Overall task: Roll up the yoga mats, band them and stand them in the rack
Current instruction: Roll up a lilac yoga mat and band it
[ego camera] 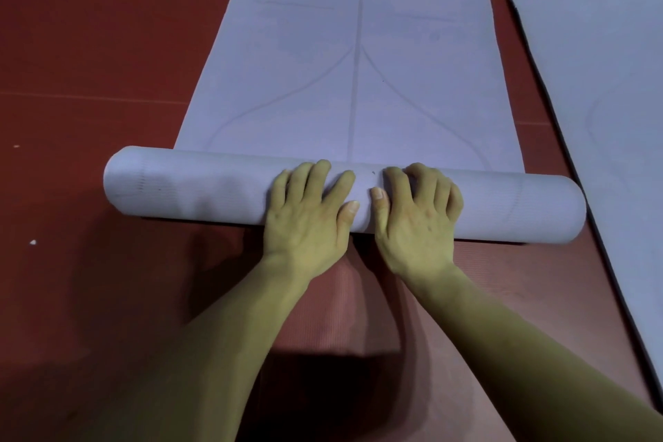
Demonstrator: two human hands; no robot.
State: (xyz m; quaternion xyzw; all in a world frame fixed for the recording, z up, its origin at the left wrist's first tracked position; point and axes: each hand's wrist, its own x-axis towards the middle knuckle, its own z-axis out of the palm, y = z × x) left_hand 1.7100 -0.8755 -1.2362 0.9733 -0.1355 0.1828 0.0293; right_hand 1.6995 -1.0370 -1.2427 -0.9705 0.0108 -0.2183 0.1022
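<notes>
Along the left of the frame, only red floor [89, 47], marked by 2 small white specks [33, 242].

Across the lower middle, running left to right, the rolled part [179, 187] of 1 lavender yoga mat: a thick, even cylinder resting on the floor. Beyond it, toward the top centre, the unrolled stretch [358, 82] of that same mat, flat, printed with faint alignment lines and cut off by the top edge. Remaining length impossible to judge.

Just left of centre on the roll, the left hand [308, 204]: fingers nearly straight and spread over the top, pressing down, gripping nothing. Just beside it, right of centre, the right hand [416, 212]: fingers bent at the knuckles, tips pushed into the top of the roll, thumb laid flat. Pressing here too, not wrapped round.

Along the right edge, a 2nd mat [592, 47], fully flat, separated from the 1st by a narrow strip of floor.

Judged from this: step 1 of 3 under way on the 1st mat, with rolling only partly done. Left to do: finishing this roll, banding it and standing it up, then all 3 steps for the 2nd mat. No band and no rack anywhere in view.
</notes>
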